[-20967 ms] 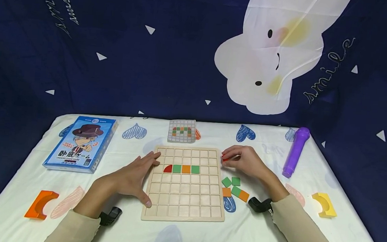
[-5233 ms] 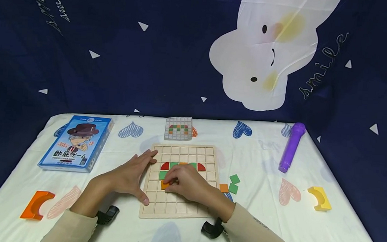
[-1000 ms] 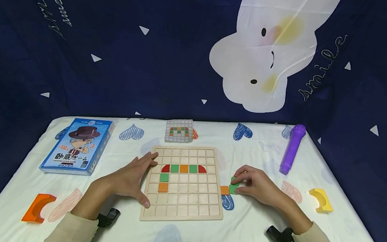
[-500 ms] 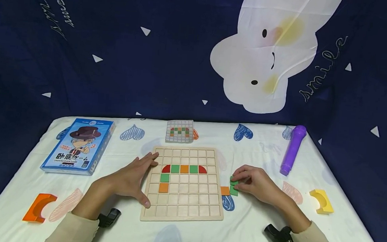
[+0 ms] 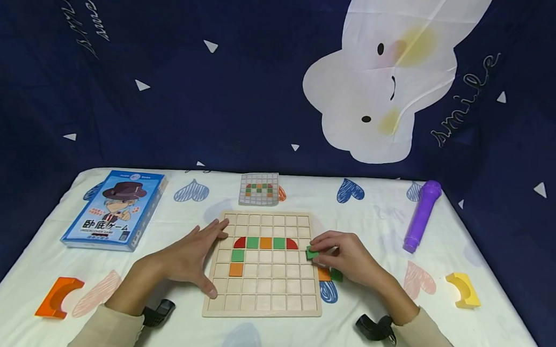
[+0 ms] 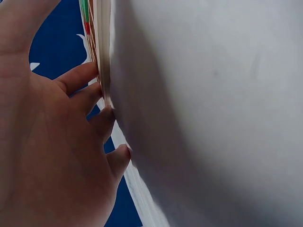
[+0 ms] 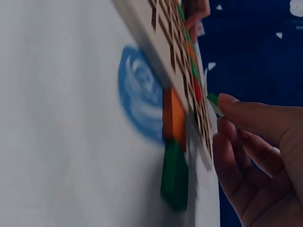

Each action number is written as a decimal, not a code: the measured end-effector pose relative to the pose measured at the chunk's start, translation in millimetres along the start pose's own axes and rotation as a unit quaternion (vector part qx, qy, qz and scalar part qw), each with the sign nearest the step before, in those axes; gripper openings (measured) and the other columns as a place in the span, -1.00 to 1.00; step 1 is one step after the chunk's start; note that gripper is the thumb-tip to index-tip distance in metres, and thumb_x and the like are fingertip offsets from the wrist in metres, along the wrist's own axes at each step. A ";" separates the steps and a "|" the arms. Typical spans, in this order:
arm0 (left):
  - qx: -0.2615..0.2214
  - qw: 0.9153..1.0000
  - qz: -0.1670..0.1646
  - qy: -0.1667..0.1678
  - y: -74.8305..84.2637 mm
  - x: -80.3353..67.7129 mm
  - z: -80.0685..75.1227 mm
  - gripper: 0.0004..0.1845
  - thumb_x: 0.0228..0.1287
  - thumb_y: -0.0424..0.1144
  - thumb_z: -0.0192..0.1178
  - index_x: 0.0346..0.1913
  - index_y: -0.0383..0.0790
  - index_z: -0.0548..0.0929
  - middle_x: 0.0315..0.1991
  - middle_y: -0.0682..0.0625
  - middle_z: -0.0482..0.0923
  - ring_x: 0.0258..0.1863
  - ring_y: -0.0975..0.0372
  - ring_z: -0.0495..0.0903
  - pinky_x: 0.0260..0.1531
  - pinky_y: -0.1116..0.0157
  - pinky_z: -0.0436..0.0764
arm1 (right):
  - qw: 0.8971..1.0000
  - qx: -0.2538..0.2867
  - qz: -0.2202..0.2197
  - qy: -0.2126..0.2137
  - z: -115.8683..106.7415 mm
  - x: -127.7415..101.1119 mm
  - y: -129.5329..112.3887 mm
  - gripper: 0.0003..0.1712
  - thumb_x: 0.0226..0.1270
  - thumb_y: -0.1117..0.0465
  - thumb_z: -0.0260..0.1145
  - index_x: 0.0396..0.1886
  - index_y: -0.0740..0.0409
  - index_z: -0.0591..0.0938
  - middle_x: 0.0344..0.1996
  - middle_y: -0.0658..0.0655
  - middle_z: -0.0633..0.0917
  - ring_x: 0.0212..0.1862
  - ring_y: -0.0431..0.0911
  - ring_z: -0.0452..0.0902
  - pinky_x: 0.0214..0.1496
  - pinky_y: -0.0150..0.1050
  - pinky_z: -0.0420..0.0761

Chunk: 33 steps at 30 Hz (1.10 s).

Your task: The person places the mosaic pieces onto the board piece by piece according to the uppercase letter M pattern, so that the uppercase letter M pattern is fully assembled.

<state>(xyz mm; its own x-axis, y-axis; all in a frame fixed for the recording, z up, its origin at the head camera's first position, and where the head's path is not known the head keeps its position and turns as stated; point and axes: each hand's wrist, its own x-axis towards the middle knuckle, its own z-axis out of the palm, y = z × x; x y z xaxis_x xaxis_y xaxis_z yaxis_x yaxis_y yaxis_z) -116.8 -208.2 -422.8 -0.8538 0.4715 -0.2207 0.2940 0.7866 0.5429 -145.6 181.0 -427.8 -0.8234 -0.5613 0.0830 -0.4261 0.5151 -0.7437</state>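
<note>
My right hand (image 5: 349,256) pinches a green square tile (image 5: 311,253) between thumb and fingers, just above the right edge of the wooden grid board (image 5: 269,304). In the right wrist view the same green tile (image 7: 214,103) sticks out past the fingertips. My left hand (image 5: 187,256) spreads along the board's left edge, thumb and fingers touching it. On the board, a row runs red quarter-round, green, orange, green, red quarter-round (image 5: 292,244). Below its left end lie a green tile (image 5: 238,255) and an orange tile (image 5: 236,269).
Beside the board's right edge lie a loose orange tile (image 5: 324,274) and a green tile (image 5: 336,275). A pattern card (image 5: 259,189) lies behind the board. Further out are a blue game box (image 5: 115,210), an orange block (image 5: 58,298), a yellow block (image 5: 464,290) and a purple microphone (image 5: 422,216).
Over the last second my right hand has picked up one green tile from the loose pieces and carried it left to the board's edge. The left hand stays in place.
</note>
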 end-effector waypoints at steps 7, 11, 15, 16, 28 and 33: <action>-0.003 1.000 0.002 0.001 -1.4 2.2 1.4 0.63 -0.55 0.36 0.67 0.62 -0.26 0.00 0.62 -0.16 0.16 0.69 -0.15 -0.16 0.63 -0.29 -0.14 | 1.000 -0.003 -0.012 -0.013 15.9 18.2 -11.5 -0.78 0.23 0.23 0.52 -0.11 0.06 0.83 -0.02 0.01 0.79 -0.03 -0.16 0.69 -0.16 -0.44 0.71; -0.004 1.000 0.003 0.002 -0.9 3.0 1.2 0.61 -0.56 0.35 0.68 0.61 -0.27 0.03 0.63 -0.16 0.13 0.69 -0.16 -0.16 0.63 -0.29 -0.13 | 0.999 0.007 -0.026 -0.018 26.6 25.8 -15.5 -0.77 0.23 0.26 0.52 -0.10 0.09 0.83 -0.01 0.01 0.80 0.05 -0.11 0.70 -0.06 -0.43 0.73; 0.003 1.000 -0.003 0.003 0.5 3.7 1.1 0.62 -0.57 0.36 0.68 0.61 -0.26 0.02 0.62 -0.16 0.16 0.69 -0.14 -0.14 0.63 -0.27 -0.11 | 0.999 0.018 -0.036 -0.028 39.3 33.2 -21.0 -0.77 0.24 0.29 0.50 -0.09 0.12 0.82 -0.01 0.02 0.79 0.10 -0.09 0.70 0.04 -0.39 0.74; 0.005 1.000 -0.004 0.003 0.9 3.5 0.9 0.62 -0.57 0.37 0.67 0.61 -0.26 0.03 0.62 -0.16 0.15 0.68 -0.15 -0.13 0.63 -0.28 -0.10 | 0.999 0.018 -0.037 -0.029 42.6 35.1 -22.5 -0.78 0.24 0.29 0.49 -0.10 0.12 0.82 -0.02 0.01 0.79 0.09 -0.09 0.70 0.04 -0.38 0.73; 0.007 1.000 -0.006 0.005 1.6 3.7 1.5 0.57 -0.57 0.36 0.68 0.58 -0.26 0.10 0.66 -0.17 0.05 0.68 -0.16 -0.12 0.62 -0.28 -0.10 | 0.999 -0.014 -0.043 -0.021 63.8 47.5 -37.4 -0.81 0.20 0.25 0.54 -0.17 0.08 0.83 -0.15 -0.05 0.78 -0.02 -0.18 0.69 0.01 -0.39 0.71; 0.010 1.000 -0.011 0.003 0.1 4.7 2.8 0.58 -0.60 0.37 0.68 0.58 -0.24 0.11 0.67 -0.16 0.01 0.69 -0.14 -0.12 0.64 -0.26 -0.10 | 0.998 -0.040 -0.047 -0.023 66.7 49.8 -40.1 -0.84 0.20 0.25 0.54 -0.19 0.07 0.83 -0.16 -0.05 0.78 -0.14 -0.23 0.67 -0.08 -0.42 0.67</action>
<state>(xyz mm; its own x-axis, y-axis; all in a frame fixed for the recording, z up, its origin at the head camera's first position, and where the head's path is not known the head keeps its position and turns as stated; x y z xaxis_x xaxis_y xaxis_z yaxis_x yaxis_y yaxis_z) -119.5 -204.8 -426.0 -0.8632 0.4508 -0.2273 0.2832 0.8051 0.5211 -144.5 89.2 -438.2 -0.7604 -0.6386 0.1179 -0.5315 0.5076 -0.6781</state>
